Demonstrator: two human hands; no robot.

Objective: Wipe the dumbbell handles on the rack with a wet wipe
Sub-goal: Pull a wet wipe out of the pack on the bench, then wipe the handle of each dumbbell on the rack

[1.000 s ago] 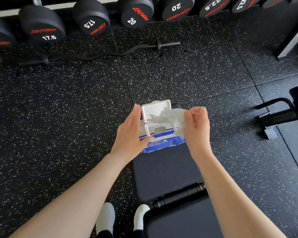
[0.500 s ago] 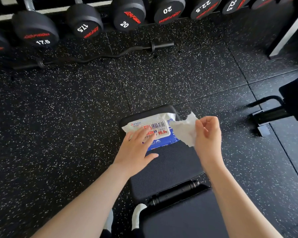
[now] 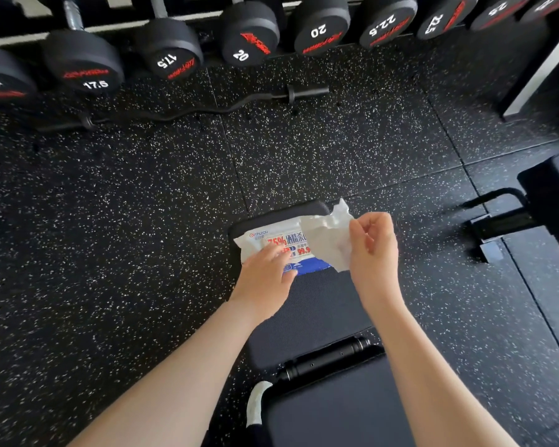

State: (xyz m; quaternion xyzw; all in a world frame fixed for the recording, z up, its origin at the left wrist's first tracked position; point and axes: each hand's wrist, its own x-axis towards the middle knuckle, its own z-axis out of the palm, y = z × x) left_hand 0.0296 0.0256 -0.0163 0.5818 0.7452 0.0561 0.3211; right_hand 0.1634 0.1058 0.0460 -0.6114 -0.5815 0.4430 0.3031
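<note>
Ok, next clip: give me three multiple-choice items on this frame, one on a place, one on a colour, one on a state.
1. Where does the wipe pack lie?
A. on the bench
B. on the floor
C. on the rack

2. What colour is the wipe?
A. blue
B. white
C. yellow

3. What is the right hand doing?
A. hanging empty
B. gripping a dumbbell
C. pinching the wipe

Key: 1 A, the pack rests on the bench pad; 2 B, the sheet is white; 3 C, its fingers close on the wipe while the left hand presses the pack.

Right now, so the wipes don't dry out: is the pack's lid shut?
Shut. The pack lies flat on the bench, printed label showing, no raised flap, left hand pressing it.
</note>
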